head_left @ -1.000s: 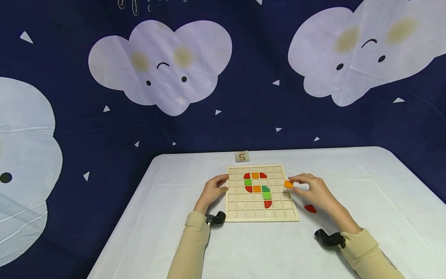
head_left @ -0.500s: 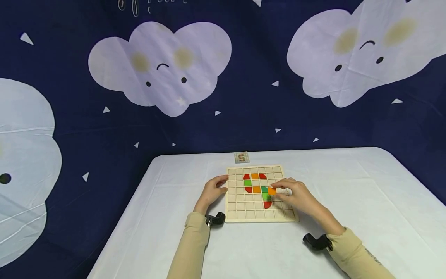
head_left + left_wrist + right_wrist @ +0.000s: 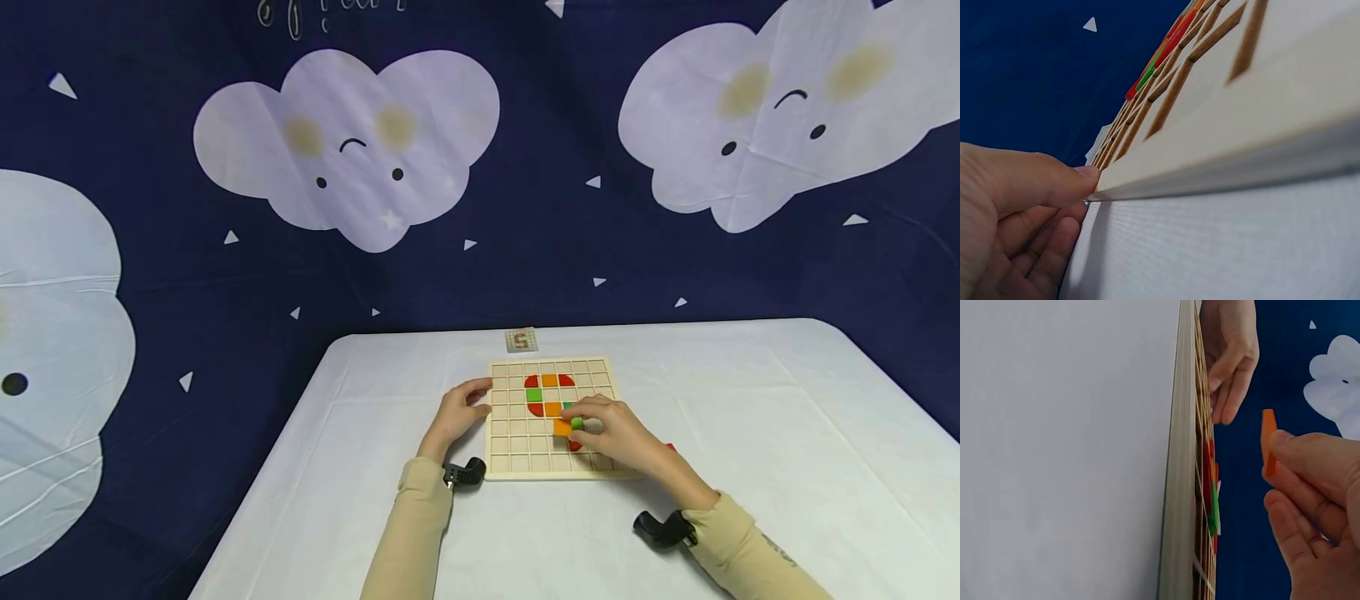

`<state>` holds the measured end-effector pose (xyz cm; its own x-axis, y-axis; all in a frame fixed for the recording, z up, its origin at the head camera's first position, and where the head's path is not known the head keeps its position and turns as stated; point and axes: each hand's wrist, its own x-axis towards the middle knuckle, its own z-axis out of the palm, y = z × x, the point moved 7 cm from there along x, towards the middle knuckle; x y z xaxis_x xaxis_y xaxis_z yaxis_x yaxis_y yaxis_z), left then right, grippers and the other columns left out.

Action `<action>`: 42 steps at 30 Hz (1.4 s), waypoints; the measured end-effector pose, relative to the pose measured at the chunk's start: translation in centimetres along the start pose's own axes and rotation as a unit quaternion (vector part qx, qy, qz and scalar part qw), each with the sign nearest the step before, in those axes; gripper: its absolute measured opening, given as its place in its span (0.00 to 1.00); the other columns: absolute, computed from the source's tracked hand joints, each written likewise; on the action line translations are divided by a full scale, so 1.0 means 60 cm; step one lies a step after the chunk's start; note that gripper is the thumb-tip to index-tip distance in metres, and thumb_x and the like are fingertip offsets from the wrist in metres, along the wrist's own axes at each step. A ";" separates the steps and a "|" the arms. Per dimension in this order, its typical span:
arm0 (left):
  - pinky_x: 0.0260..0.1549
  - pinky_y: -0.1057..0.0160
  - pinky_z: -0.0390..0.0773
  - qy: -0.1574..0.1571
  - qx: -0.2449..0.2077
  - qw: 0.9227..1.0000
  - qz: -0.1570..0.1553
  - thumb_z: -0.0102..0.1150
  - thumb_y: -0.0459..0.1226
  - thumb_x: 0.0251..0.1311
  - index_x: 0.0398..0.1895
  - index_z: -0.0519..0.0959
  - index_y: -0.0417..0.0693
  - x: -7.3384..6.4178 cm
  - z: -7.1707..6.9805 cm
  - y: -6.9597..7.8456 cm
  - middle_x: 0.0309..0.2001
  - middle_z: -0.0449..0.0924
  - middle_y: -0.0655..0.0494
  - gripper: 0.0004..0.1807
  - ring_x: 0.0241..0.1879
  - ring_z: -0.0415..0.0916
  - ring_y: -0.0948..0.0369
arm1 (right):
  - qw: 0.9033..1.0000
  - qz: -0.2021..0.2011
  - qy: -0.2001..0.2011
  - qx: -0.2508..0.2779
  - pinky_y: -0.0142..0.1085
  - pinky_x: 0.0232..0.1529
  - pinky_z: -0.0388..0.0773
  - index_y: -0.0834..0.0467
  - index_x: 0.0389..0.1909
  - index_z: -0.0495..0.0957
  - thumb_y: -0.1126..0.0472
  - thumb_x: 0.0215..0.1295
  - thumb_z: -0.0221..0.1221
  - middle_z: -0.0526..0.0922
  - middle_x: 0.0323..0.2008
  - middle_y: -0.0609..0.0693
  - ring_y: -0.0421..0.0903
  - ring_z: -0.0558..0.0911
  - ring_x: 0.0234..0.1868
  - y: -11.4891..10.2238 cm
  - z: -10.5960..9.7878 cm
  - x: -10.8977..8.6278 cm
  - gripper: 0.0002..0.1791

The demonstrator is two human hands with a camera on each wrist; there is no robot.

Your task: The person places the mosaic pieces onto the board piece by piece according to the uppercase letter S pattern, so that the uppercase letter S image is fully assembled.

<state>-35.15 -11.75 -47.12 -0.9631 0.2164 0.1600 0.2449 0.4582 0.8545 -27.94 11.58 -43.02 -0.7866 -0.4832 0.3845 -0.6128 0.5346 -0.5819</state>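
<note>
A pale wooden grid board [image 3: 517,462] lies on the table. Colored tiles in its cells form a curving line: red quarter-rounds [image 3: 536,410], orange squares [image 3: 550,381], a light green square [image 3: 533,395] and others partly covered by my right hand. My left hand [image 3: 452,417] touches the board's left edge; in the left wrist view its thumb [image 3: 1072,181] rests against that edge. Above the board, my right hand [image 3: 618,433] pinches an orange square tile [image 3: 562,427] between thumb and fingers. The right wrist view shows this orange tile [image 3: 1269,440] edge-on, apart from the board.
A small card [image 3: 521,340] with a gridded pattern lies behind the board. To the board's right, a red piece [image 3: 671,447] shows partly past my right forearm. White cloth [image 3: 540,542] covers the table, and a dark blue cloud-print backdrop [image 3: 540,250] hangs behind it.
My right hand has carried the orange square tile leftward from the board's right edge to above its lower middle. The left hand has stayed at the left edge.
</note>
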 end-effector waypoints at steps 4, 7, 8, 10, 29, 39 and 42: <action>0.56 0.58 0.72 -0.001 -0.003 1.000 0.001 0.60 0.23 0.52 0.58 0.74 0.35 0.000 0.000 0.001 0.54 0.76 0.43 0.25 0.54 0.72 0.50 | 1.000 -0.012 -0.006 -0.018 0.51 0.53 0.73 0.57 0.44 0.84 0.63 0.53 0.68 0.83 0.44 0.46 0.51 0.77 0.50 -0.005 0.010 0.000 0.16; 0.56 0.59 0.72 -0.002 -0.001 1.000 0.000 0.60 0.24 0.53 0.58 0.74 0.35 -0.001 0.000 0.002 0.54 0.76 0.43 0.26 0.54 0.72 0.50 | 0.999 -0.023 -0.010 -0.024 0.51 0.53 0.73 0.58 0.44 0.84 0.63 0.52 0.68 0.83 0.43 0.47 0.52 0.77 0.50 -0.006 0.017 0.000 0.16; 0.56 0.58 0.72 -0.002 0.000 1.000 0.002 0.60 0.24 0.53 0.58 0.74 0.35 -0.001 0.000 0.002 0.54 0.76 0.43 0.26 0.54 0.72 0.50 | 0.999 -0.027 -0.012 -0.027 0.52 0.54 0.72 0.58 0.44 0.84 0.63 0.53 0.68 0.83 0.43 0.48 0.53 0.77 0.50 -0.005 0.019 -0.001 0.15; 0.56 0.59 0.72 -0.002 0.001 1.000 -0.001 0.61 0.24 0.53 0.58 0.74 0.36 -0.001 0.000 0.002 0.54 0.76 0.44 0.26 0.54 0.72 0.50 | 0.999 -0.030 -0.016 -0.029 0.54 0.55 0.70 0.59 0.44 0.83 0.63 0.53 0.68 0.83 0.43 0.49 0.56 0.77 0.51 -0.004 0.023 -0.001 0.15; 0.56 0.58 0.72 0.002 0.000 1.000 0.009 0.61 0.24 0.52 0.57 0.74 0.35 0.000 0.000 0.004 0.53 0.76 0.43 0.25 0.54 0.72 0.50 | 0.997 -0.029 -0.038 -0.056 0.55 0.56 0.69 0.57 0.44 0.83 0.64 0.54 0.67 0.83 0.43 0.48 0.56 0.76 0.52 0.004 0.039 -0.004 0.15; 0.55 0.58 0.72 0.003 0.001 1.000 0.005 0.61 0.24 0.52 0.57 0.74 0.35 -0.001 -0.001 0.003 0.53 0.77 0.43 0.25 0.53 0.72 0.50 | 0.996 -0.038 -0.042 -0.063 0.46 0.48 0.75 0.56 0.44 0.83 0.62 0.54 0.68 0.84 0.43 0.46 0.47 0.78 0.46 0.002 0.042 -0.004 0.15; 0.55 0.57 0.72 0.002 0.002 1.000 0.006 0.61 0.24 0.52 0.57 0.74 0.35 -0.002 -0.002 0.004 0.53 0.76 0.43 0.25 0.53 0.72 0.50 | 0.996 -0.040 -0.041 -0.063 0.44 0.46 0.76 0.56 0.44 0.83 0.62 0.54 0.68 0.84 0.42 0.46 0.46 0.78 0.45 0.004 0.043 -0.004 0.15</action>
<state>-34.98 -11.76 -46.89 -0.9608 0.2177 0.1716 0.2560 0.4597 0.8504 -27.70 10.04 -45.11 -0.7288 -0.5803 0.3633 -0.6824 0.5723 -0.4547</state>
